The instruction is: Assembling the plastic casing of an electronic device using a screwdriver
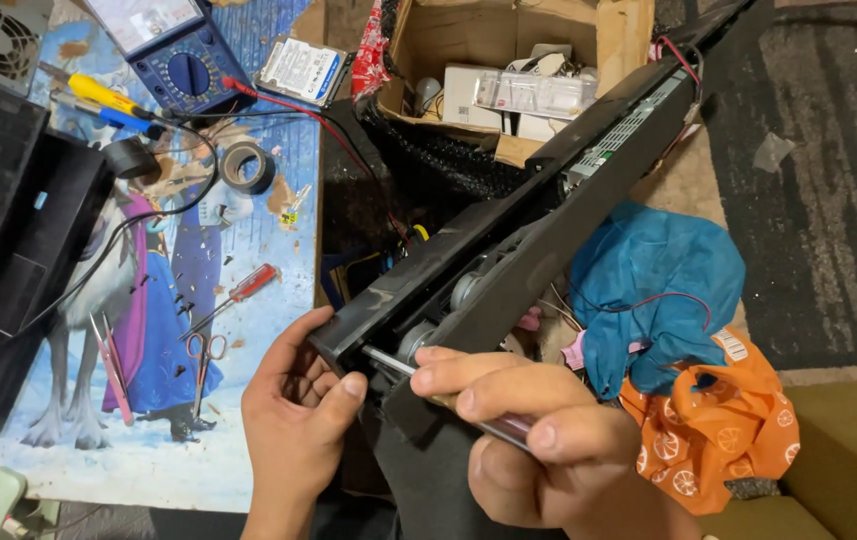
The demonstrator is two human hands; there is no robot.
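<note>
Head view: left hand [294, 420] was clamped around the near end of a long black speaker bar [509, 240], which ran diagonally past the surface's [149, 460] right edge. Right hand [539, 440] was closed on a screwdriver [419, 378], its tip inside the bar's opened end. A red-handled screwdriver [244, 288] lay near that edge.

Black soundbar [549, 215], blue cloth [659, 270], orange bag [719, 420] with white citrus-slice pattern.

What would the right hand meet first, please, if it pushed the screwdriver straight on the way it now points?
Most likely the near end of the long black speaker bar: the screwdriver in the right hand points into its open end, near a round grey part; depth is unclear.
</note>
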